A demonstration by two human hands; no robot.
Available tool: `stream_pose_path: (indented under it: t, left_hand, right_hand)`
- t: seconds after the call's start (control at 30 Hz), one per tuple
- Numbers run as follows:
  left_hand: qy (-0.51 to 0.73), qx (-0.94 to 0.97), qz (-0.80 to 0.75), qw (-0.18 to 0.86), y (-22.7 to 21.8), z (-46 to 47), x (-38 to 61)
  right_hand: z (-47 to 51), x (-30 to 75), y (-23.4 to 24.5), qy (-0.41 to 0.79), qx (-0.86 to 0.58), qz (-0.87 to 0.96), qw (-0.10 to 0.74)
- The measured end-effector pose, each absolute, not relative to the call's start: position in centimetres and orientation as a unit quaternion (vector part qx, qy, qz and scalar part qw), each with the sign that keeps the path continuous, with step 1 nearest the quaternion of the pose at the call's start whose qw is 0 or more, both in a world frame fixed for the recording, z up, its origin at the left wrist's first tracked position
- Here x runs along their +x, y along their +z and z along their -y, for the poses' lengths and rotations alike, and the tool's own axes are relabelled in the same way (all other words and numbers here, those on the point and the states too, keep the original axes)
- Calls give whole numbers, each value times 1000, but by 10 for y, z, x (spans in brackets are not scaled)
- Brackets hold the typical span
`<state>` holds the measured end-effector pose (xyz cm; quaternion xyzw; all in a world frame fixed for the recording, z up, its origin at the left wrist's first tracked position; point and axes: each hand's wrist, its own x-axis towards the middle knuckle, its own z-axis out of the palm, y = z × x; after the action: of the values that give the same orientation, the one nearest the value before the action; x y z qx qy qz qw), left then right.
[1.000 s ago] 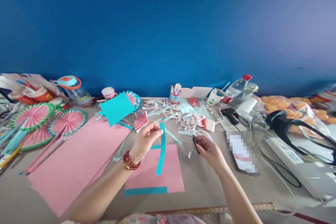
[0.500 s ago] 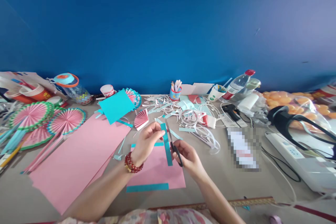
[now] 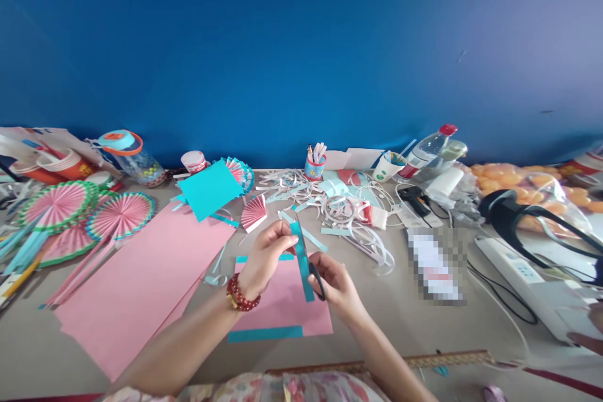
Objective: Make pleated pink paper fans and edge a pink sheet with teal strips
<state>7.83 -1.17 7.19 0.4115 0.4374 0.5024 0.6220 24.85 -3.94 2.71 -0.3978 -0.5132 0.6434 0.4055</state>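
Note:
My left hand (image 3: 267,256), with a red bead bracelet at the wrist, pinches the upper part of a narrow teal paper strip (image 3: 304,273). Black-handled scissors (image 3: 319,284) are in my right hand (image 3: 336,281), its fingers closed round the handles. Their blades lie along the strip's right edge, partly hidden by it; whether they touch the paper I cannot tell. Below both hands lies a pink paper sheet (image 3: 277,311) with a teal strip (image 3: 264,334) along its near edge and another teal strip (image 3: 242,259) at its far edge.
Large pink sheets (image 3: 151,282) and folded paper fans (image 3: 120,215) spread over the left. Paper scraps (image 3: 287,185) lie behind my hands, near a pen cup (image 3: 315,166). Rightward are a glue gun (image 3: 417,200), a power strip (image 3: 522,270) and what looks like another person's fingers (image 3: 586,340).
The teal strip has shifted slightly right and down and now covers more of the scissor blades. Both hands keep their grips. Something like another person's fingers has appeared at the right edge.

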Motion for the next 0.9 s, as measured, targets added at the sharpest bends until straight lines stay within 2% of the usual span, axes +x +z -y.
stream_pose_path:
  t: [0.9]
  left_hand:
    - [515, 402, -419, 631, 64, 13, 78]
  right_hand:
    - [43, 243, 25, 661, -401, 483, 411]
